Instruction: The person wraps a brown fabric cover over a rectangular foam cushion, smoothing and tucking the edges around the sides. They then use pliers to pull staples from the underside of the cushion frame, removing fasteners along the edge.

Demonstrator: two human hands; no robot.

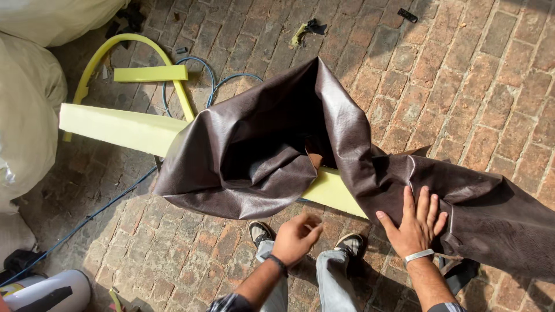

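Right hand (415,226) is flat on the dark brown leather-look sheet (277,144), fingers spread wide, palm pressing down where the sheet trails off to the right. Left hand (296,236) hangs just below the sheet's near edge, fingers loosely curled, holding nothing and not touching it. The sheet lies heaped and crumpled over a long pale yellow foam slab (121,128), which pokes out to the left and shows again under the folds near the hands. It all sits on a red brick floor (462,86). Behind the slab, a curved yellow foam strip (110,49) and a looping blue cable (191,75). Two shoes (260,232) are planted just below the sheet. White bulky bags (29,110) at far left.
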